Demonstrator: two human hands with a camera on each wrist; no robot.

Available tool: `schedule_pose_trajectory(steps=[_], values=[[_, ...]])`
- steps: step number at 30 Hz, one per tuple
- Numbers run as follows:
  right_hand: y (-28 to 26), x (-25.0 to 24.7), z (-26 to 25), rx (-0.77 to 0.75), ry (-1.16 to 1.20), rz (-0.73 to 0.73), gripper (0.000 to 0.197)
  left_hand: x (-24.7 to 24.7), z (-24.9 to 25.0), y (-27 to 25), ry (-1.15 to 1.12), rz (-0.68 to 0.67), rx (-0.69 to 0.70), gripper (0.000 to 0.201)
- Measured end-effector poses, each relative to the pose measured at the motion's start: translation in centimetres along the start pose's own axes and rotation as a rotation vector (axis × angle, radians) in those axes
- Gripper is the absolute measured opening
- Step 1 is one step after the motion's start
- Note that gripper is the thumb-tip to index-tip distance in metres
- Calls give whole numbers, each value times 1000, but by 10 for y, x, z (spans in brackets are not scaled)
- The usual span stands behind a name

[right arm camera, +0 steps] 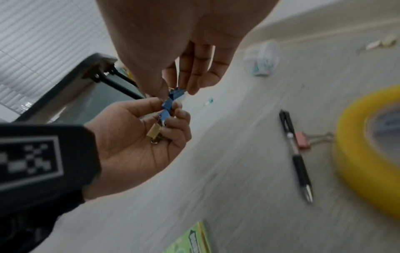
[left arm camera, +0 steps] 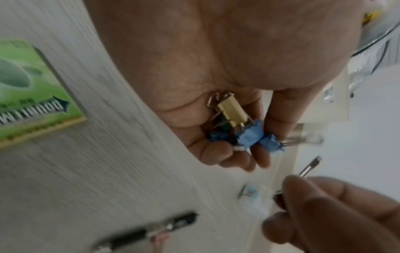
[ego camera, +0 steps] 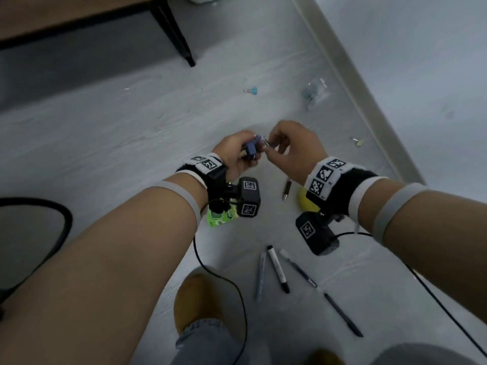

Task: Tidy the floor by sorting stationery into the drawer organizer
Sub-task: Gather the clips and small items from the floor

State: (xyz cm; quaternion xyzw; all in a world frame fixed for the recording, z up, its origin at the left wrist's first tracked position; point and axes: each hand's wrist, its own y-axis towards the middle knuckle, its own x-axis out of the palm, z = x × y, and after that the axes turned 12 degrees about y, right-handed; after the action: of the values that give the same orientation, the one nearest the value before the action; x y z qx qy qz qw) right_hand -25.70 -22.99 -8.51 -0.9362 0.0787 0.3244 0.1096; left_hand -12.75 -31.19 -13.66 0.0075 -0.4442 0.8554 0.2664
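Note:
My left hand [ego camera: 249,156] is held palm up above the floor and grips a small bunch of binder clips [ego camera: 251,148]. The bunch holds blue clips [left arm camera: 249,135] and a gold clip [left arm camera: 230,111], all resting between the palm and the curled fingers. My right hand [ego camera: 267,148] meets it from the right and pinches one blue clip [right arm camera: 174,93] between thumb and forefinger. That clip's wire handle [left arm camera: 309,166] sticks out past the fingers. In the right wrist view it sits right at the top of the left hand's blue clips [right arm camera: 166,105].
On the floor lie several pens [ego camera: 278,268], another pen [ego camera: 286,189], a yellow tape roll [right arm camera: 368,154], a pink clip [right arm camera: 303,139], a green box [ego camera: 221,218], a teal clip [ego camera: 251,90], a pale clip [ego camera: 358,141] and a clear bag [ego camera: 315,93]. A table leg [ego camera: 176,35] stands far left; the skirting board [ego camera: 369,101] runs along the right.

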Motion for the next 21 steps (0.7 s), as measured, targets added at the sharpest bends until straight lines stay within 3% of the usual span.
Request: schedule_pose_trajectory(steps=[6, 9, 13, 16, 21], values=[[1, -48, -19, -73, -69, -10, 10, 34, 35, -11, -67, -84, -60, 14], [2, -57, -15, -100, -65, -37, 13, 50, 38, -5, -25, -114, -94, 21], [-9, -84, 10, -86, -28, -3, 25, 80, 45, -9, 221, -131, -113, 21], [-20, -113, 36, 33, -27, 32, 27, 89, 59, -23, 371, -130, -129, 17], [-20, -153, 79, 395, -236, -60, 30, 95, 70, -38, 640, 10, -49, 31]])
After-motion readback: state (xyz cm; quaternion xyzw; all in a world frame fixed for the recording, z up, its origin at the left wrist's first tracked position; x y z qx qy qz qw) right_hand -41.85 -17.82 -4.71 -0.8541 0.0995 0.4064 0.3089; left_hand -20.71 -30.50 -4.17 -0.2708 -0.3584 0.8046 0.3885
